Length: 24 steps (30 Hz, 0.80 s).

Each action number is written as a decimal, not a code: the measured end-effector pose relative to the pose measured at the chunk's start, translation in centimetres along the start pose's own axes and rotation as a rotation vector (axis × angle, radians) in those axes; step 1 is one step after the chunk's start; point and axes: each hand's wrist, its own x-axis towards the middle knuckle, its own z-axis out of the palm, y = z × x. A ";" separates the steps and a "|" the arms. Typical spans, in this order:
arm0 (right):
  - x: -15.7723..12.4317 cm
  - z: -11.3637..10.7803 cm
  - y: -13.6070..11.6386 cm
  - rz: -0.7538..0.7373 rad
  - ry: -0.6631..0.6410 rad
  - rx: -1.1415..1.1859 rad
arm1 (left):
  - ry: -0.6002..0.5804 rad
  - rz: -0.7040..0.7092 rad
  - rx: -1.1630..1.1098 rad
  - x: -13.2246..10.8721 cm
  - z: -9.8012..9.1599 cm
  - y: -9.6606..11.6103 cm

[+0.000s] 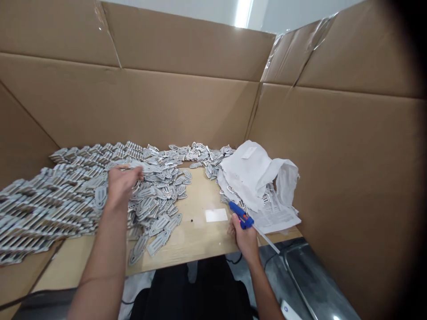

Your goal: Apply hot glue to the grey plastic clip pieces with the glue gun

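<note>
My right hand (245,238) grips a blue hot glue gun (242,215), its nozzle pointing up and left over the table. A long white glue stick (267,239) juts from the back of the gun. Over the heap at left is my left hand (122,181), its fingers drawn together among the pieces; what they pinch, if anything, is hidden. The heap holds many flat grey pieces (158,242) shaped like tags with a pointed end and slots. Below my left hand and to its left, similar pieces stand in tight stacked rows (50,204).
Cardboard walls (187,106) enclose the wooden table (200,189) at the back and sides. Crumpled white paper (250,173) covers more pieces at right. A small white card (216,215) lies mid-table. A dark chair (310,275) stands below the right edge.
</note>
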 end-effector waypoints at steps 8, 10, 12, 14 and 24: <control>0.2 0.3 0.6 0.006 0.096 0.040 | 0.013 0.222 -0.002 -3.3 4.7 0.3; -0.2 0.8 0.1 -0.080 0.041 -0.016 | -0.287 0.233 0.070 -5.3 6.7 -0.7; -0.5 1.6 -0.6 -0.149 -0.038 -0.115 | -0.491 0.185 0.140 -6.8 8.3 -1.5; -0.7 2.7 -1.5 -0.220 -0.093 -0.281 | -0.502 0.158 0.162 -7.5 8.9 -1.7; 0.4 8.7 -5.2 -0.314 -0.461 -0.720 | -0.323 0.212 0.100 -6.4 6.9 1.8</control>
